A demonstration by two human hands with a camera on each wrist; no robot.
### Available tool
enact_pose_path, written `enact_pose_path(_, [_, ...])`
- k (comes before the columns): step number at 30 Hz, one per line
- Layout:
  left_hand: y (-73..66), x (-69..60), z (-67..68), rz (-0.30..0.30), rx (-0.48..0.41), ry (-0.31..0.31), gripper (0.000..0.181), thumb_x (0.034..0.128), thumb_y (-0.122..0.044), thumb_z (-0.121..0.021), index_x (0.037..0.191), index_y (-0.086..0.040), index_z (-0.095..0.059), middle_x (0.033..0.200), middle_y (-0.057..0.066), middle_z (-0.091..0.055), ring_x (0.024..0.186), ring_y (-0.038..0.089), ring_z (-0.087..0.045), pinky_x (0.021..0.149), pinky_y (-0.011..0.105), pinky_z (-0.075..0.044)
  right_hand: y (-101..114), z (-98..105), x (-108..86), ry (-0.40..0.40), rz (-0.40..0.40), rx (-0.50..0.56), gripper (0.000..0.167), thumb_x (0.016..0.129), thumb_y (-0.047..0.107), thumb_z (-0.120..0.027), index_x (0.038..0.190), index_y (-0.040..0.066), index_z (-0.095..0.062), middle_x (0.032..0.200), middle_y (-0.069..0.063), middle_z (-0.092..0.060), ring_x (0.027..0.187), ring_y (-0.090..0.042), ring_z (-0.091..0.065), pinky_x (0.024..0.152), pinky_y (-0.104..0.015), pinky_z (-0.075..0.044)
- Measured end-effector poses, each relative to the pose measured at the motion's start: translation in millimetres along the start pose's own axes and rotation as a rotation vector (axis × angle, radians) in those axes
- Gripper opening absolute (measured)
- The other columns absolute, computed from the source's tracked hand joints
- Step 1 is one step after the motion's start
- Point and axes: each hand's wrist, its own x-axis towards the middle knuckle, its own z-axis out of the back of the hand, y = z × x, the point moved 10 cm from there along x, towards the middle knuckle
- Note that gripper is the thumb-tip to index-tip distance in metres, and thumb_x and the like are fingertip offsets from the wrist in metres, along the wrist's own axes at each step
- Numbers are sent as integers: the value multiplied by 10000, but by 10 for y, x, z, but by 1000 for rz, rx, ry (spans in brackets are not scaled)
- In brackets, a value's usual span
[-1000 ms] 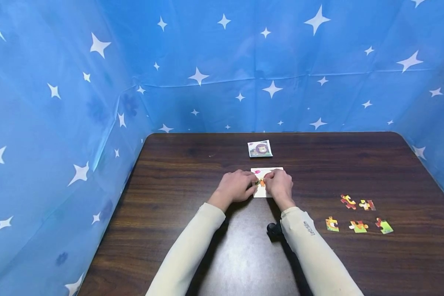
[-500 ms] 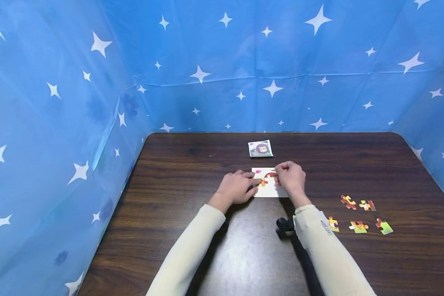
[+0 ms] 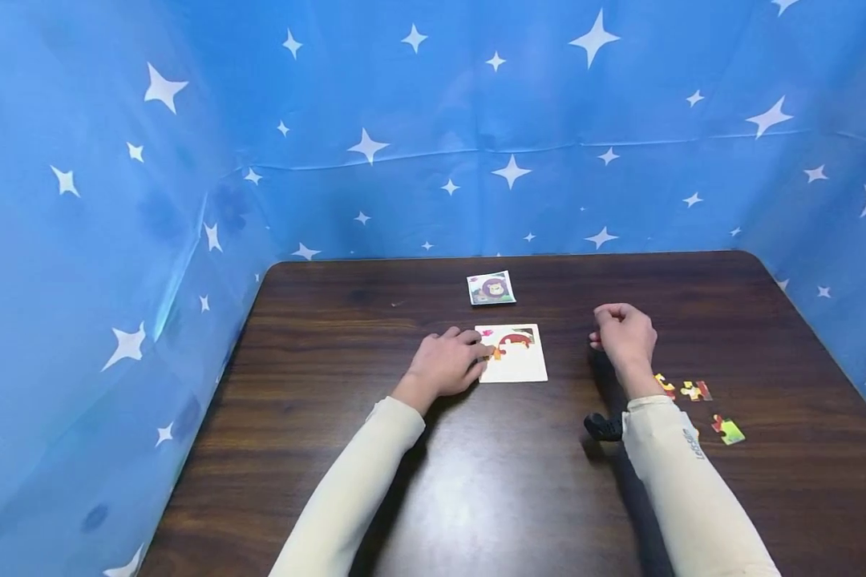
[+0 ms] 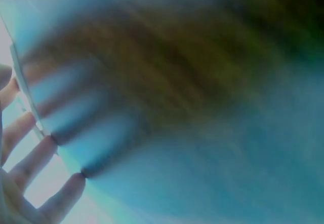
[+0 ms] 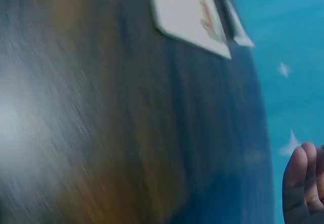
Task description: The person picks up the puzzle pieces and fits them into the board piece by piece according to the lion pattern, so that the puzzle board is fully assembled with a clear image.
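Behind the bare fingers point(image 4: 33, 160) run a cream left sleeve point(image 3: 354, 481) and a matching right sleeve point(image 3: 693, 505), the latter marked with small dark lettering point(image 3: 693, 443), a rounded black device point(image 3: 603, 427) beside its cuff point(image 3: 653, 407).

A square white puzzle board point(image 3: 523, 369) is laid flat, with coloured picture sections point(image 3: 515, 340) shown along its far and left parts. Loose puzzle pieces point(image 3: 729, 431), red, yellow and green, are scattered to its near right.

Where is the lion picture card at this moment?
In the head view, the lion card lies near the far edge of the table, slightly right of centre, just beyond the white puzzle board that the left hand touches.
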Motion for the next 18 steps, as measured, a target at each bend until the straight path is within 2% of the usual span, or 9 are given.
enact_pose_path(3, [1,20,26,-2,-11,-10,389,1063,-455,-417,1409,-400,-588,1475,-55,-548,1293,214,-544,906,491,-542,-93,289,71,-49,-53,76,355,1044,296,-531,1247,49,-686,916,-22,-710,579,32,-656,630,-212,-594])
enact_pose_path(6, [29,29,59,3,-27,-16,385,1067,-470,-403,1389,-403,-603,1444,-56,-562,1257,218,-552,877,491,-538,-221,628,150,-98,-115,96,382,1049,289,-511,1289,40,-672,809,75,-677,567,52,-645,646,-201,-593])
enact_pose_path(10, [63,50,110,1,-41,-12,381,1070,-472,-407,1348,-389,-655,1411,-57,-582,1235,212,-559,875,487,-537,-427,1000,211,-100,-197,-20,391,1039,228,-499,1319,11,-665,589,209,-582,501,69,-610,616,-192,-584])
enact_pose_path(13, [59,86,118,-14,-57,-4,382,1068,-457,-414,1338,-374,-672,1374,-43,-597,1208,222,-563,850,480,-542,-597,1128,203,-57,-257,-63,390,1024,189,-525,1336,-10,-648,500,219,-548,476,57,-607,596,-193,-580])
enact_pose_path(14, [51,100,115,-22,-63,-4,381,1065,-451,-421,1339,-369,-672,1362,-33,-601,1197,230,-564,839,481,-545,-649,1147,188,-47,-277,-43,392,1017,175,-534,1342,-18,-640,501,203,-560,481,46,-617,601,-203,-586])
enact_pose_path(18, [15,147,66,-45,-84,16,370,1056,-446,-450,1360,-377,-649,1360,-27,-608,1194,239,-567,844,479,-555,-789,1158,117,-2,-328,-24,410,1000,191,-595,1334,-43,-636,618,73,-682,560,-13,-674,669,-252,-612])
